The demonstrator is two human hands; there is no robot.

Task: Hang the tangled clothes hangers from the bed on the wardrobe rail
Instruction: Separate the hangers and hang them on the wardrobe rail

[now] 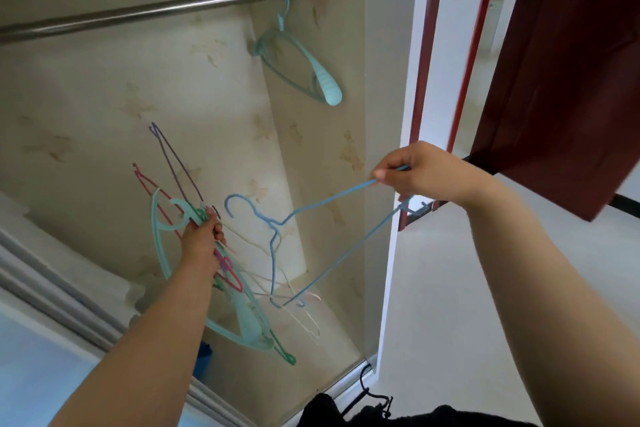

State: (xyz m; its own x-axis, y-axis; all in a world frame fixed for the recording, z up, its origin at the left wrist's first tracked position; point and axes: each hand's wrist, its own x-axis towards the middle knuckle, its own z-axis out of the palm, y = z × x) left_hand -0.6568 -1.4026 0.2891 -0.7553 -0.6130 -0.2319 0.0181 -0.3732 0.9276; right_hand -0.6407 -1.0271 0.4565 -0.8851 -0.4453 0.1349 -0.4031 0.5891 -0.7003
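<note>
Inside wardrobe, rail (138, 12) overhead, one teal hanger (301, 62) already hung at its right end. Left hand (202, 236) grip clamped on tangled bundle (242, 288), anchoring it below rail. Right hand (419, 172) pinching blue wire hanger (329, 236), drawn aside, probably to free it.

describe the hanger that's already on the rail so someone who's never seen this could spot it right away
Follow the metal wardrobe rail to its right end by the papered side wall. One teal plastic hanger hangs there by its hook, alone. It is thick and broad-shouldered, unlike the thin blue wire hanger in the right hand or the bundle of hangers in the left hand.
</note>
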